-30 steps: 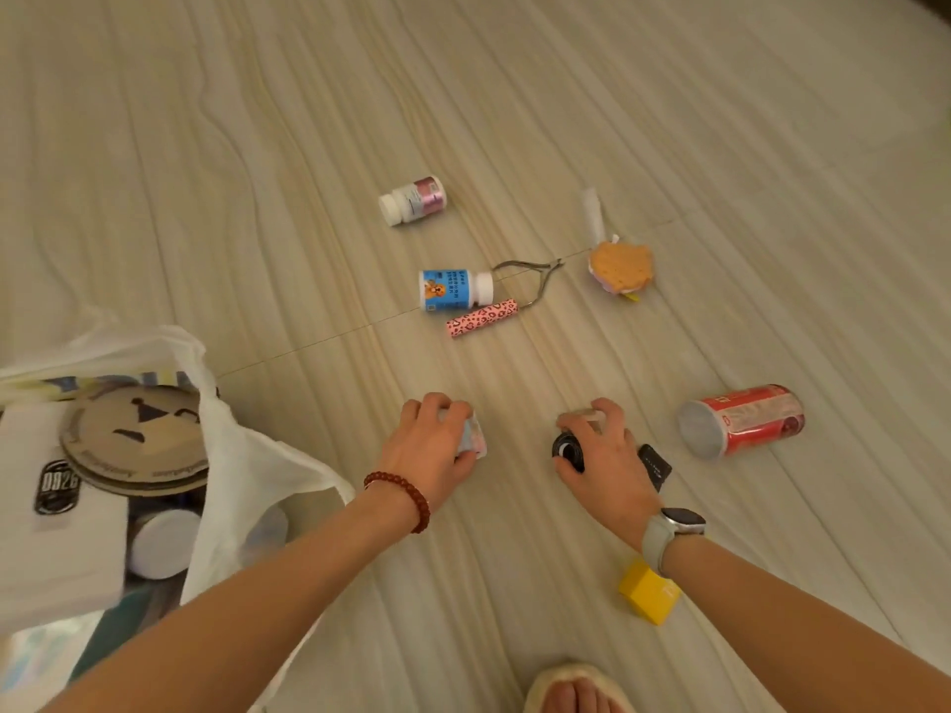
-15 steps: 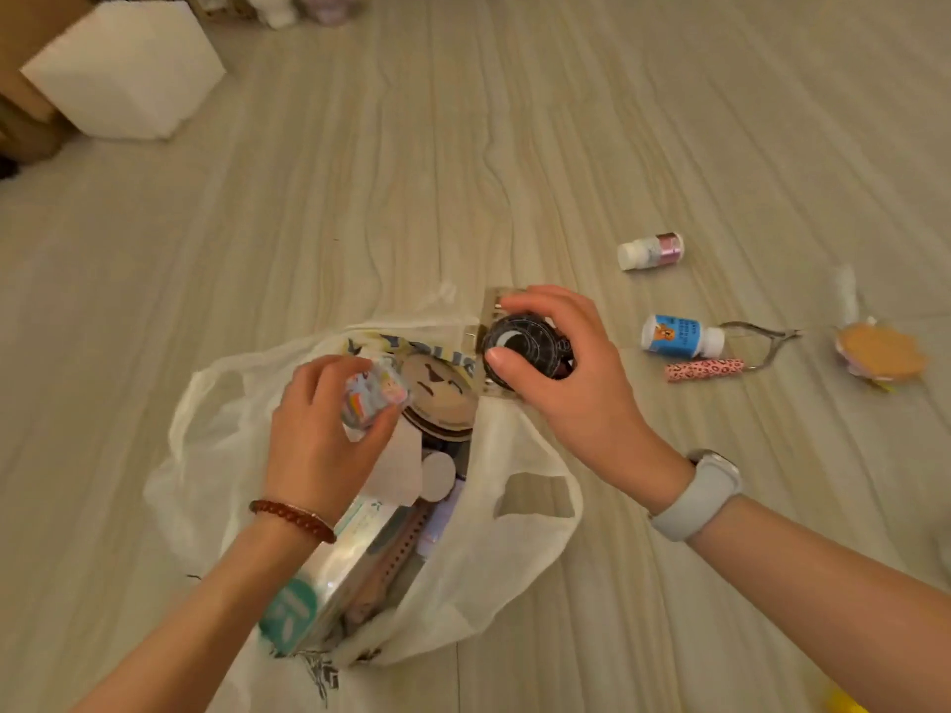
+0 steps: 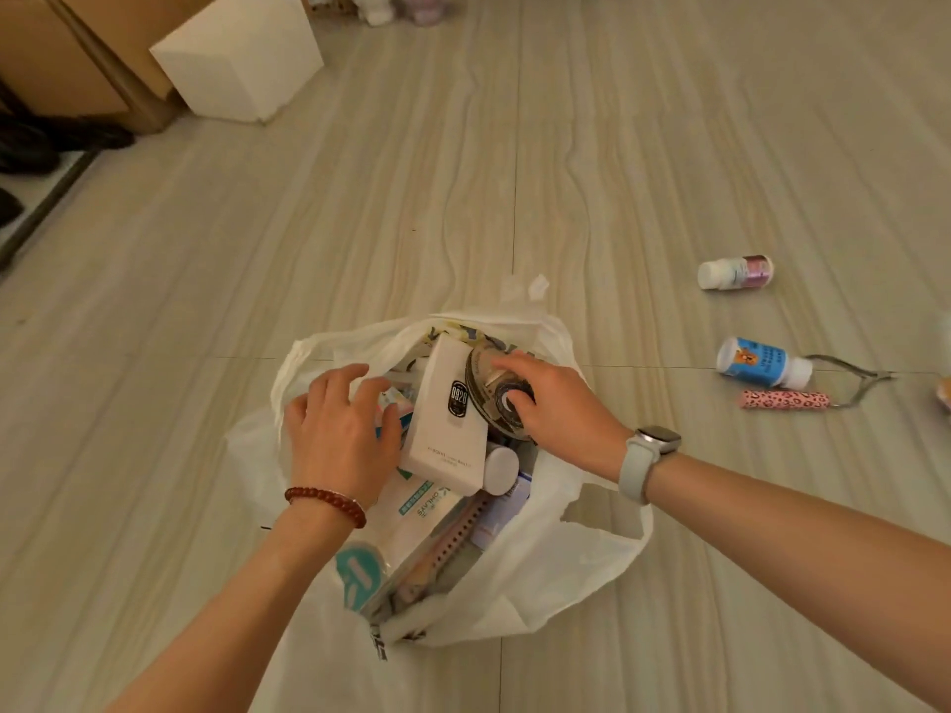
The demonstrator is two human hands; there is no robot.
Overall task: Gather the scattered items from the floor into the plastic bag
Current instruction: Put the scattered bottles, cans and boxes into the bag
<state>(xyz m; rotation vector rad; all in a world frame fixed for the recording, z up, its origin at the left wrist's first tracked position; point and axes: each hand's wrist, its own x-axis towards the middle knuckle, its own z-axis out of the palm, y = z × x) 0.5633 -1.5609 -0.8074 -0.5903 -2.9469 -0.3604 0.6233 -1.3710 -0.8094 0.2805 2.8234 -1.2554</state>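
The white plastic bag (image 3: pixel 566 573) lies open on the floor, holding a white box (image 3: pixel 447 419), a round tin (image 3: pixel 481 385) and several other packs. My left hand (image 3: pixel 339 434) is down in the bag's mouth with a small colourful packet (image 3: pixel 393 401) between thumb and forefinger. My right hand (image 3: pixel 556 409) grips a black round item (image 3: pixel 507 403) that rests on the tin. On the floor to the right lie a pink-labelled white bottle (image 3: pixel 736 272), a blue-labelled bottle (image 3: pixel 761 363), a pink leopard tube (image 3: pixel 785 400) and a nail nipper (image 3: pixel 864 378).
A white box (image 3: pixel 242 54) and a cardboard box (image 3: pixel 62 54) stand at the far left, with dark things (image 3: pixel 31 141) beside them. An orange item (image 3: pixel 946 393) shows at the right edge. Bare floor lies beyond the bag.
Both hands lifted their items off the floor and carried them left to the bag. They are now lowered into its mouth, and the view has turned left with them.
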